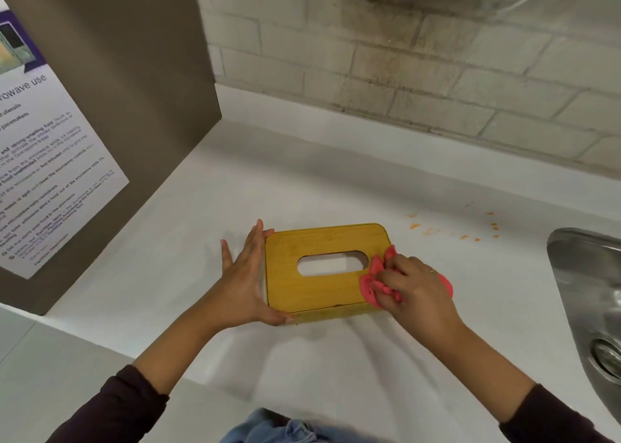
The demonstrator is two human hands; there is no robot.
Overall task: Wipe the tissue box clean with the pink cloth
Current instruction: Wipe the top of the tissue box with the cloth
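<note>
1. Your left hand [247, 274] braces the left end of the tissue box [319, 241]: the palm lies flat against that end, fingers spread, the thumb hooked round the near left corner. It steadies the box and grips nothing.
2. The tissue box sits on the white counter [336, 180], near you and roughly centred, with its long axis running left to right and its oval slot [332, 263] facing up.
3. Your right hand [416, 288] presses the bunched pink cloth [373, 286] onto the lid's near right corner, fingers curled and pinching the cloth.
4. From the cloth, the unwiped lid stretches away to the left along the long axis, so I judge the next stroke runs leftward, toward your bracing hand.
5. Count: one tissue box, one pink cloth, two hands. Right of these, orange specks [470, 231] dot the counter, and a steel sink [578, 274] lies at the far right.
</note>
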